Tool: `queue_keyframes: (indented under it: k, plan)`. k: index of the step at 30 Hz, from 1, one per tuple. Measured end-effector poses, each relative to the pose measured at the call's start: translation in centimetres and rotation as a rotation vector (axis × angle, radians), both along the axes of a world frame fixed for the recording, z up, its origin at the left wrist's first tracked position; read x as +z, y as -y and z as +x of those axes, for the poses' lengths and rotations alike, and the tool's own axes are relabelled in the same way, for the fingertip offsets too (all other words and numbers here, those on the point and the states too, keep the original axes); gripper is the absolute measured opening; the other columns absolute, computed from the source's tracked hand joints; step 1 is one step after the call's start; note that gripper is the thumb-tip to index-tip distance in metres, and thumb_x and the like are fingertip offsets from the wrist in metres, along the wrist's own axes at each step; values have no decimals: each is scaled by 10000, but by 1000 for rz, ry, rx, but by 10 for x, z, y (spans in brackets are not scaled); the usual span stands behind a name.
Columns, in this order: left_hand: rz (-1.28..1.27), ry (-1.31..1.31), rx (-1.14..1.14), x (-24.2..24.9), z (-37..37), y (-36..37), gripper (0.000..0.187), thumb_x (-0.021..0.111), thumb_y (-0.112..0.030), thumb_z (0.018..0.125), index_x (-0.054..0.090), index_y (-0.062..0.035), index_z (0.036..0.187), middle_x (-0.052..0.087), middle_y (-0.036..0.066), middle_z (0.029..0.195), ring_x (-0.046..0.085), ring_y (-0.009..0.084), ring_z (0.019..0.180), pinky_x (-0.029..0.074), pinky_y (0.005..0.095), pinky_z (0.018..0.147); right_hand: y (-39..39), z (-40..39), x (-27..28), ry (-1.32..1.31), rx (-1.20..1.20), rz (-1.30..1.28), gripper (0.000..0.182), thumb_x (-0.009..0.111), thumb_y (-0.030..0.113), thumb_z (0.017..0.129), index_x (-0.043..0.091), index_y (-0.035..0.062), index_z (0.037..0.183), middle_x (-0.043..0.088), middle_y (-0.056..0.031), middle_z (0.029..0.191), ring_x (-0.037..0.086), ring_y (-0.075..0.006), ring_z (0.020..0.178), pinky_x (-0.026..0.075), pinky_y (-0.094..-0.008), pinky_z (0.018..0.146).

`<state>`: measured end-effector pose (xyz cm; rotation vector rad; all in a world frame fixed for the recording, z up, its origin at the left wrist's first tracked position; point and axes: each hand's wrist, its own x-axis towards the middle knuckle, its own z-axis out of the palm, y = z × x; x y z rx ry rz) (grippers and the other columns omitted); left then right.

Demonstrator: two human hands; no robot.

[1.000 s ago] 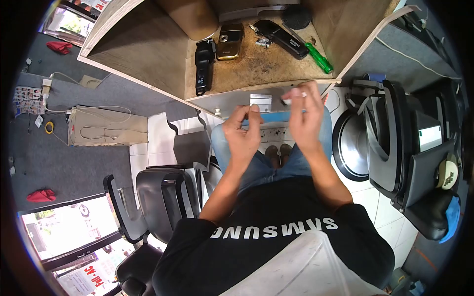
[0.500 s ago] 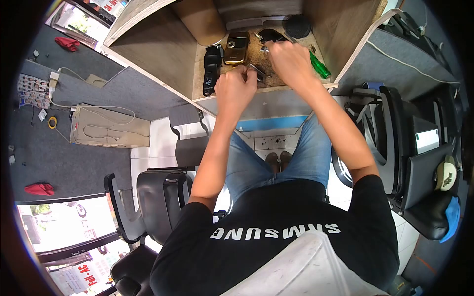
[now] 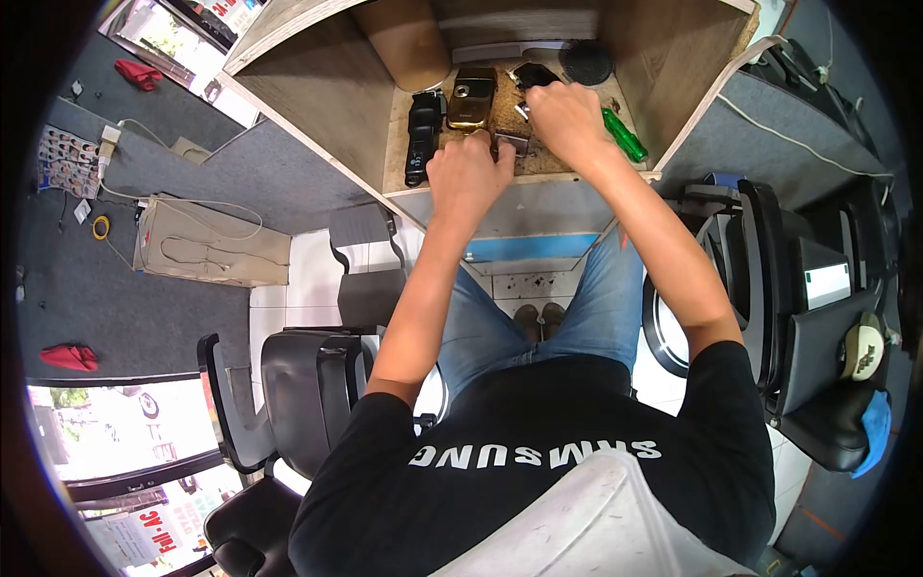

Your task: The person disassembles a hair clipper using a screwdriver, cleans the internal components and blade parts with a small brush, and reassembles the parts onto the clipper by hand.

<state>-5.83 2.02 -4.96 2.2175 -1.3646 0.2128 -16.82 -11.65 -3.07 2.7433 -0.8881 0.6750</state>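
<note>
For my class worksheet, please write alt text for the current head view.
A left hand beside a small silver part and a right hand near a green handle reach into a wooden cubby, which holds a gold device and black clipper.

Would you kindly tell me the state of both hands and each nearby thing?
Left hand: beside the metal piece, grip unclear.
Right hand: fingertips hidden, grip unclear.
Metal piece: partly hidden by the left hand.
Left black clipper: lying beside the left hand.
Gold device: lying flat.
Right black clipper: partly hidden by the right hand.
Green handle: uncovered, near the right wrist.
Round black pad: uncovered, at the back.
</note>
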Motion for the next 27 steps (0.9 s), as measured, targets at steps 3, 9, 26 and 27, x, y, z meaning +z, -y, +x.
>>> queue_keyframes:
  k: [3, 9, 26, 27]
  plan:
    - [20, -4, 10, 2, -1, 0, 351, 671, -354, 908, 745, -26, 806, 734, 227, 747, 740, 422, 737, 590, 523, 717, 3, 1, 0, -6, 13, 24, 124, 665, 82, 847, 788, 68, 839, 770, -174, 835, 781, -333, 819, 601, -451, 678]
    - [-28, -42, 30, -1, 1, 3, 397, 692, -393, 941, 713, -38, 763, 706, 205, 684, 718, 426, 694, 572, 516, 675, 2, 5, 1, -6, 14, 73, 118, 678, 75, 836, 794, 64, 850, 776, -173, 848, 786, -339, 829, 611, -439, 684]
    - [-437, -161, -55, -17, 5, 7, 230, 726, -270, 980, 707, -48, 923, 514, 36, 545, 506, 201, 459, 400, 371, 486, -6, -3, 9, 188, -40, 327, 211, 696, 177, 876, 763, -5, 959, 770, -213, 873, 764, -402, 868, 606, -470, 754]
    - [-459, -182, -80, -18, 7, 7, 212, 727, -249, 984, 720, -37, 962, 508, 18, 553, 489, 162, 471, 389, 342, 489, -10, -7, 12, 257, -41, 385, 241, 709, 206, 883, 761, -14, 966, 769, -215, 869, 759, -413, 861, 602, -468, 758]
